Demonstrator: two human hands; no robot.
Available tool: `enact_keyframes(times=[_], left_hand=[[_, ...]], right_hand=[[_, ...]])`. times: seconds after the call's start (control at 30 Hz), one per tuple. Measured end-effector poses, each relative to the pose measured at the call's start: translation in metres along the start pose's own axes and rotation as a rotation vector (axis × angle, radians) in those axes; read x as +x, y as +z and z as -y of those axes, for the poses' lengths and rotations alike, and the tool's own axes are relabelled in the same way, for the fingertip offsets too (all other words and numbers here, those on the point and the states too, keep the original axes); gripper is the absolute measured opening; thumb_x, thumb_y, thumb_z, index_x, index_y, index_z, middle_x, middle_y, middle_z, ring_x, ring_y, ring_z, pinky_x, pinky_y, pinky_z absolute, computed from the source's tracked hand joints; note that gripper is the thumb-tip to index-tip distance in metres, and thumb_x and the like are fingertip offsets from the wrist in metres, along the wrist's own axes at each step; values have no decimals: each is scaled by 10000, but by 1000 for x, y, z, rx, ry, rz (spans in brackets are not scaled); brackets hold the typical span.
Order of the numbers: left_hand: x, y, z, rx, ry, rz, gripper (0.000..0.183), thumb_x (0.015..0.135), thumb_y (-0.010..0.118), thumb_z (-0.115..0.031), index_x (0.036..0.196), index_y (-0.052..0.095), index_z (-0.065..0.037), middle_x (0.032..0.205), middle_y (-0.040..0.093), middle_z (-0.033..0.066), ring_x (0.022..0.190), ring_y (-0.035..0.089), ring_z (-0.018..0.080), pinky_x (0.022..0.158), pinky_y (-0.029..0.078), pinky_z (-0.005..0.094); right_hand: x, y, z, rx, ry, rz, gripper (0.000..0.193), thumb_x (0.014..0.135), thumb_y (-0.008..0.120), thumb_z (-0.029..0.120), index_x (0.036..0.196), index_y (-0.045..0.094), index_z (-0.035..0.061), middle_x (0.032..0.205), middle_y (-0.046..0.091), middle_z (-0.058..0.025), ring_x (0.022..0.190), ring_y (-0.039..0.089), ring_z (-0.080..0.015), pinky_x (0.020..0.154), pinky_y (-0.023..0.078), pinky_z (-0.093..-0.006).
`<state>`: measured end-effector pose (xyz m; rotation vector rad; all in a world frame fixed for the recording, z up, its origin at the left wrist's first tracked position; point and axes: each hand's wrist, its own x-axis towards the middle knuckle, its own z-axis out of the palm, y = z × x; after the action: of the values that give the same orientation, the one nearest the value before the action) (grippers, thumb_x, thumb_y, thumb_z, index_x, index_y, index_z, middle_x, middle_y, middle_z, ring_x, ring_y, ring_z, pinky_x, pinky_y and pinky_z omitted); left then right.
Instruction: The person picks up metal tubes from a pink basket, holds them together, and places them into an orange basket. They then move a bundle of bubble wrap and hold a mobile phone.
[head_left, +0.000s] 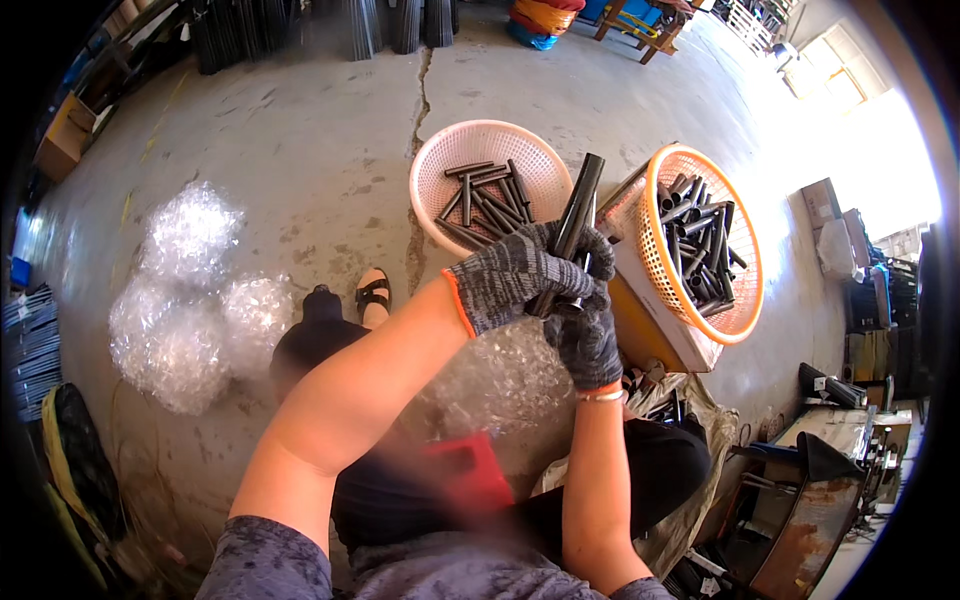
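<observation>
Both hands wear dark grey knit gloves with orange cuffs and meet in front of my chest. Black tubes (580, 200) stick up between them, tilted slightly right. My left hand (510, 278) is closed round the tubes from the left. Just below and to the right, my right hand (588, 340) grips their lower part, with a shiny end showing by its fingers. How many tubes are held is hidden. Behind the hands, a pink basket (428, 165) holds several short black tubes (490, 205). To the right, an orange-rimmed basket (752, 290) is heaped with similar tubes (705, 245).
The orange-rimmed basket rests tilted on a cardboard box (655, 315). Clear plastic bundles (185, 310) lie on the floor at left, with more clear plastic (510, 375) below my hands. A red object (470, 470) is by my legs. Cluttered metal equipment (815, 510) stands at lower right.
</observation>
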<state>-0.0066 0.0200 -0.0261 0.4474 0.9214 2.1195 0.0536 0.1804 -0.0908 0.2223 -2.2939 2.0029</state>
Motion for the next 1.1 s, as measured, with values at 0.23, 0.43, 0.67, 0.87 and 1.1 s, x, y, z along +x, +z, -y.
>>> enact_keyframes(times=[0.23,0.43,0.67,0.87,1.1], left_hand=[[0,-5,-16,-105,114,-20,391,728,605,-2,1114,548,-18,1031,606,133,860,647,242,772,531,332],[-10,-15,0,13,-102,-25,281,718,642,-4,997,614,8,815,642,106,784,648,202,635,506,278],[-16,1,5,-140,-134,140,259,768,633,-19,1024,612,20,765,638,120,809,645,226,712,508,318],[-6,-3,-9,-118,-57,147,317,737,657,-32,1046,597,5,806,641,116,709,639,200,643,516,299],[-5,-9,-19,-57,24,28,405,740,636,7,1139,572,-1,978,627,120,746,645,205,706,543,332]], right_hand=[[5,-9,-31,302,173,74,270,795,632,145,1028,565,28,838,561,-17,700,534,-126,589,441,-256],[-57,4,-109,243,440,-298,260,816,638,246,1026,570,109,730,556,-36,584,514,-200,504,409,-303],[-100,-90,-223,-1417,792,256,385,765,616,218,1133,569,114,1149,584,-126,1077,551,-302,844,488,-400],[-170,-87,-242,-773,1221,260,393,799,603,250,1170,545,133,1153,585,-92,1012,579,-277,788,497,-394],[-97,-17,-139,373,704,-158,654,740,714,266,1280,389,93,1169,539,-106,898,599,-204,642,510,-291]])
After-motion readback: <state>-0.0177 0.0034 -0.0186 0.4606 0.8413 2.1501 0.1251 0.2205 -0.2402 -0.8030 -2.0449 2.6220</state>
